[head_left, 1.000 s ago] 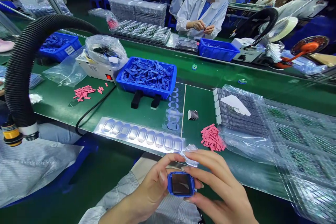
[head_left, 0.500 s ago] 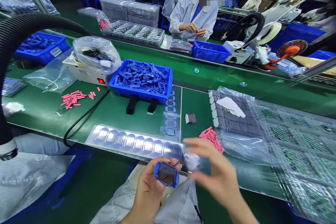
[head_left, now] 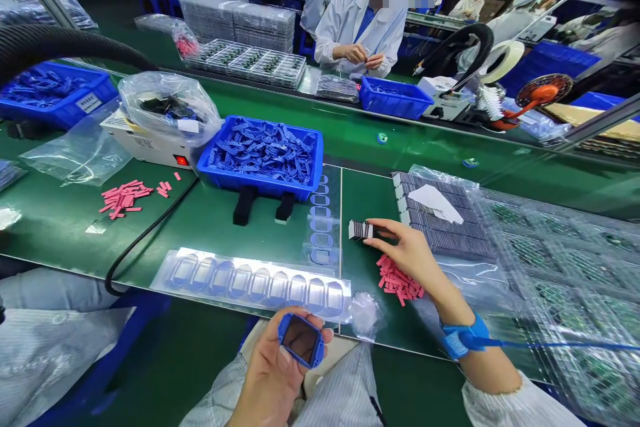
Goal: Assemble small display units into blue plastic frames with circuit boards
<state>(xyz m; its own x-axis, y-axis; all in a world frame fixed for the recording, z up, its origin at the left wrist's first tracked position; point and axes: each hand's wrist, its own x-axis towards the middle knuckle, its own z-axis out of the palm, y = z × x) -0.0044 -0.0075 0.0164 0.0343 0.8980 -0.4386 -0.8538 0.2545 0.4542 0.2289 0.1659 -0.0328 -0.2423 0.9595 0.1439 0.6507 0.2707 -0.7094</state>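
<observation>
While the left hand (head_left: 274,361) holds a blue-framed screen (head_left: 301,340), the right hand (head_left: 409,248) pinches a small stack (head_left: 358,231) by its end. Stack's just behind the pink strips (head_left: 396,280), screen's off front-left.

An assembly workshop is indicated by white-coated workers (head_left: 333,30), a long green table (head_left: 270,233) set with blue parts bins (head_left: 257,183), and stacked trays (head_left: 265,30).
</observation>
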